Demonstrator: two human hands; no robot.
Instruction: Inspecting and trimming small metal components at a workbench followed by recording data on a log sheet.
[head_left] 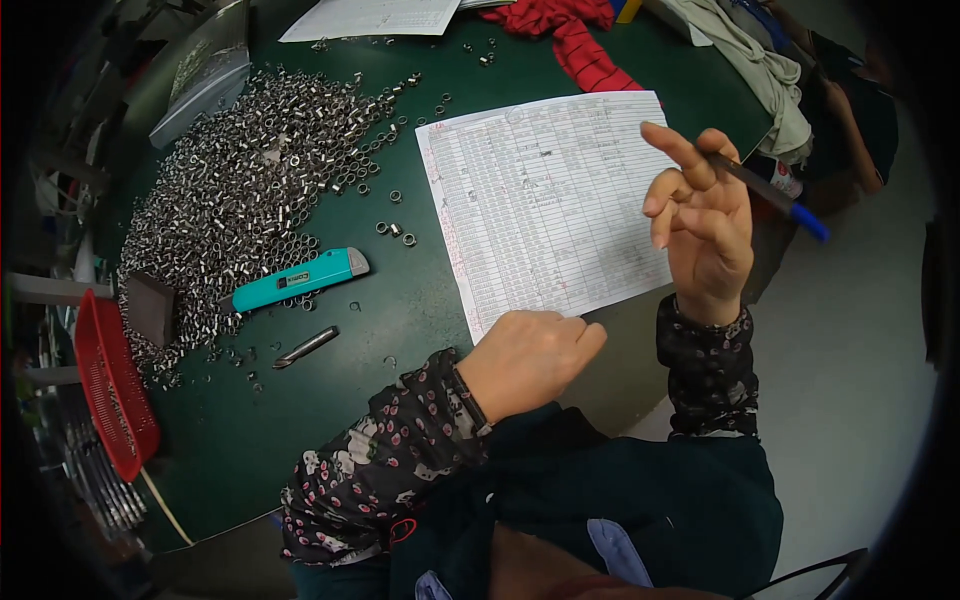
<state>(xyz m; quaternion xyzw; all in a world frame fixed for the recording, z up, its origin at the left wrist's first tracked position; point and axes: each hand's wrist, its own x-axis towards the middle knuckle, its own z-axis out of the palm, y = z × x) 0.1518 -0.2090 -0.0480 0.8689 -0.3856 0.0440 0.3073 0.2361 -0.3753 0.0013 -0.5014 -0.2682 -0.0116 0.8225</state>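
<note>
My right hand [708, 225] is raised over the right edge of a printed sheet [545, 200]. A pen [762, 187] with a dark barrel and a blue end lies between its fingers, slanting down to the right. The other fingers are loosely bent. At the sheet's lower edge, my left hand [530, 362] is curled into a loose fist, back upward, and no object shows in it. The sheet carries a dense table with some handwritten marks. Both forearms wear dark flowered sleeve covers.
A large heap of small metal rings [240, 190] covers the table's left part. Near it lie a teal box cutter [300, 280], a drill-like metal bit [306, 347], a dark block [151, 308] and a red basket [112, 390]. Red cloth [590, 55] lies behind. Another person sits far right.
</note>
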